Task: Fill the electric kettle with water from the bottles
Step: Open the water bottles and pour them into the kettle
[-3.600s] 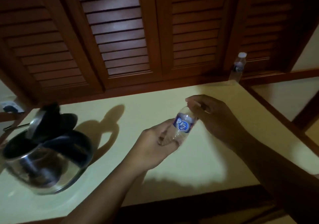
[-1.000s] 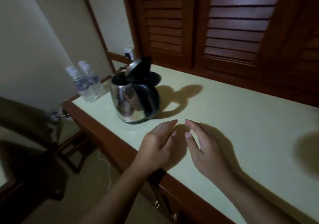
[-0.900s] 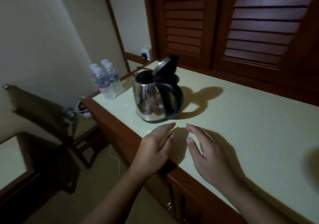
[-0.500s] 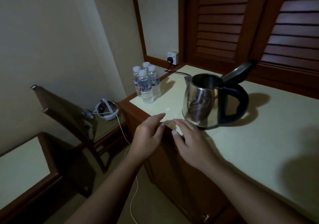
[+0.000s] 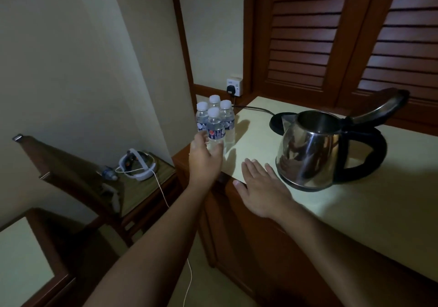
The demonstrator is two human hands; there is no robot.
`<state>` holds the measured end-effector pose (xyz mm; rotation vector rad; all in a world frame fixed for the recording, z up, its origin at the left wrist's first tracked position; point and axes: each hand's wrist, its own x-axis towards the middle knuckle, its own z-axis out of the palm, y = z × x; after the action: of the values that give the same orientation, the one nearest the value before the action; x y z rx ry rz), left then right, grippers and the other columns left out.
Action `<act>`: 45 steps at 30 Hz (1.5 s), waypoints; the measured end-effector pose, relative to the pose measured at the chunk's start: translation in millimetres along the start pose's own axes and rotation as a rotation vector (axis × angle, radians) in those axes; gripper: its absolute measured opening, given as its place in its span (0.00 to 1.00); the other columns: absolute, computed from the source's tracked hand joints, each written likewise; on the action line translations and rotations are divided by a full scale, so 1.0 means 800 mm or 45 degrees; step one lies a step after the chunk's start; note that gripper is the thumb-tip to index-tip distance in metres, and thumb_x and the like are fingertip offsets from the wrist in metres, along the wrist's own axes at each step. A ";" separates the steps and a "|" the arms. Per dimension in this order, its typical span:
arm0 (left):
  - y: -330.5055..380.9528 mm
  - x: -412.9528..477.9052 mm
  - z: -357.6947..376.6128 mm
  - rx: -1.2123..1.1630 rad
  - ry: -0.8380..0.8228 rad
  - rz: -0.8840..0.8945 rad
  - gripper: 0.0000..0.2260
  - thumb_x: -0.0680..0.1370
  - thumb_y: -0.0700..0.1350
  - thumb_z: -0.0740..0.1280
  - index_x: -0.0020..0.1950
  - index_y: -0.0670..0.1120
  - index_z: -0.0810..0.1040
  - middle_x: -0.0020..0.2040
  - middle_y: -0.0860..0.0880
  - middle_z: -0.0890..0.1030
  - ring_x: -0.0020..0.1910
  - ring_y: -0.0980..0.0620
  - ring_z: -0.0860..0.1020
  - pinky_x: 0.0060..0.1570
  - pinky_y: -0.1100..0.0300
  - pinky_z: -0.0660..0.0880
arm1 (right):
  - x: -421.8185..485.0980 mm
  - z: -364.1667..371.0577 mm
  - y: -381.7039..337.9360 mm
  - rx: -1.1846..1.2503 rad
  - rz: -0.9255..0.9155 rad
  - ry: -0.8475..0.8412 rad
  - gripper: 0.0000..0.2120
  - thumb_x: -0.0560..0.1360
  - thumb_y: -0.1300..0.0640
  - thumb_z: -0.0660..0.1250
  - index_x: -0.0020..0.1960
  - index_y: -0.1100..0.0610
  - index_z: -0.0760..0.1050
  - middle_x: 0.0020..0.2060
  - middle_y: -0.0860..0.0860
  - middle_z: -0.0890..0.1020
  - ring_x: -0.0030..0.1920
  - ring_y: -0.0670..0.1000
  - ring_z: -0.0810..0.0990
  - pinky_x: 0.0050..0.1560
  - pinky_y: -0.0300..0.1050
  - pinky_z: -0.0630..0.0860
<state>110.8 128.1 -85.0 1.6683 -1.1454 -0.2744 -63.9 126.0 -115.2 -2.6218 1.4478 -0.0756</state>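
Left hand (image 5: pixel 205 158) outstretched, thumb and fingers flanking front bottle (image 5: pixel 215 129); its base hidden, grip unclear. Right hand (image 5: pixel 259 188) flat, fingers straight, on countertop (image 5: pixel 355 202).

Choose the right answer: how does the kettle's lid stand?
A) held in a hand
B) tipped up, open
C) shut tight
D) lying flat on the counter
B: the lid is hinged up behind the handle, leaving the mouth of the kettle uncovered.

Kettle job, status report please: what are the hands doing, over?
Left hand cupped round front clear plastic water bottle, grip unconfirmed. Right hand flat on cream tabletop. Steel electric kettle lid open, mouth unobstructed.
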 end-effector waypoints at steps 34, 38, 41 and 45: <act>0.089 -0.075 -0.049 -0.249 -0.644 0.430 0.25 0.72 0.51 0.82 0.66 0.58 0.78 0.53 0.54 0.85 0.48 0.45 0.84 0.43 0.44 0.82 | -0.075 -0.209 0.016 0.382 -0.285 0.655 0.15 0.76 0.39 0.69 0.45 0.51 0.82 0.38 0.43 0.75 0.38 0.45 0.75 0.38 0.47 0.75; 0.105 -0.075 -0.055 -0.352 -0.865 0.428 0.25 0.71 0.43 0.83 0.66 0.55 0.81 0.55 0.51 0.87 0.56 0.48 0.84 0.55 0.47 0.82 | -0.102 -0.240 0.026 0.400 -0.408 0.478 0.10 0.77 0.45 0.71 0.47 0.51 0.83 0.41 0.47 0.79 0.40 0.48 0.78 0.42 0.52 0.75; 0.117 -0.069 -0.055 -0.401 -1.091 0.457 0.25 0.74 0.38 0.81 0.69 0.50 0.80 0.59 0.49 0.86 0.60 0.47 0.84 0.58 0.54 0.82 | -0.124 -0.258 0.040 0.371 -0.454 0.360 0.09 0.78 0.51 0.70 0.58 0.50 0.83 0.50 0.45 0.81 0.50 0.46 0.79 0.51 0.49 0.76; 0.133 -0.065 -0.043 -0.498 -1.252 0.458 0.24 0.75 0.34 0.77 0.69 0.47 0.80 0.62 0.49 0.86 0.62 0.49 0.84 0.62 0.54 0.80 | -0.148 -0.269 0.052 0.357 -0.522 0.382 0.14 0.79 0.62 0.68 0.63 0.52 0.81 0.59 0.45 0.82 0.62 0.43 0.78 0.64 0.44 0.74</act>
<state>48.5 190.8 0.7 0.9205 -1.9173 -1.0823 -186.4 181.9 94.1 -2.6979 0.8580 -0.6874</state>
